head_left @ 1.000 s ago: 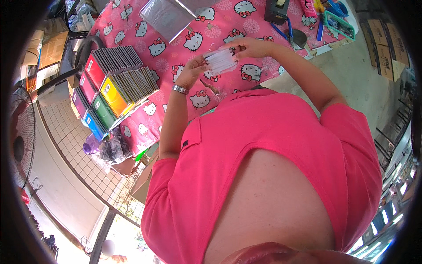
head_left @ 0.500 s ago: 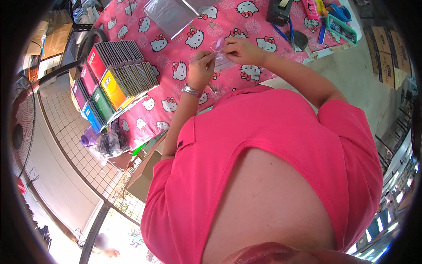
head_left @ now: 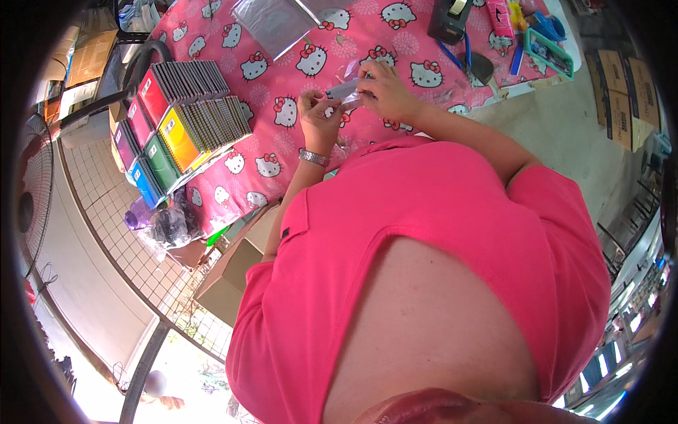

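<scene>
I see my left hand (head_left: 319, 113) and right hand (head_left: 385, 92) both pinching one small clear packet (head_left: 344, 90) above the pink tablecloth (head_left: 282, 152), seemingly mid-work, not yet laid down.

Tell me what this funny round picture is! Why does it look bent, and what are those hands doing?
The picture comes from a small camera worn on a person's head, looking down. Its wide lens bends straight lines near the rim, so everything looks round. The big pink shape is the person's own shirt.

Both hands belong to that person. The left hand, with a wristwatch, and the right hand together hold a small clear plastic packet over the table.

The table wears a pink tablecloth with cartoon cats. On it stand rows of colourful spiral notebooks, a shiny silver bag, a black tape dispenser and blue-handled scissors. Beside the table sits a cardboard box.
</scene>
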{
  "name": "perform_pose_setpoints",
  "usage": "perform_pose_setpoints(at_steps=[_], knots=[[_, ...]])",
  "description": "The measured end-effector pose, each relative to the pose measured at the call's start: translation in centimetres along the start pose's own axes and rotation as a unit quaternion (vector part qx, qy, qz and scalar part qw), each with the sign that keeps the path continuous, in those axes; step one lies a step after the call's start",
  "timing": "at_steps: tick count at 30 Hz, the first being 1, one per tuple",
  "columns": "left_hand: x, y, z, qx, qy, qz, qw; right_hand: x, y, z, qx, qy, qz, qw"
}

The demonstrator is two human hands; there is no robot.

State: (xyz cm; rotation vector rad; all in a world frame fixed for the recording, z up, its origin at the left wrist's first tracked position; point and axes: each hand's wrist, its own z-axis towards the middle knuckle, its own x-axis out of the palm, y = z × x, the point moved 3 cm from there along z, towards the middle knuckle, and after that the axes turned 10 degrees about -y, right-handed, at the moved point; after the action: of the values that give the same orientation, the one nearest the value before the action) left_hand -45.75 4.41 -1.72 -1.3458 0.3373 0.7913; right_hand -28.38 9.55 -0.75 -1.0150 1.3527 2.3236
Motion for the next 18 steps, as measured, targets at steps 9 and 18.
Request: perform_pose_setpoints(at_steps=[9,18], knots=[[0.2,1.1,3.7,-0.004,0.149,0.066,0.987,-5.1,-11.5,2.4,0.199,-0.294,-0.026,0.934],[-0.3,0.2,5.2,-0.058,0.209,-0.031,0.976,-7.7,-19.5,-1.8,0.455,-0.403,0.389,0.692]])
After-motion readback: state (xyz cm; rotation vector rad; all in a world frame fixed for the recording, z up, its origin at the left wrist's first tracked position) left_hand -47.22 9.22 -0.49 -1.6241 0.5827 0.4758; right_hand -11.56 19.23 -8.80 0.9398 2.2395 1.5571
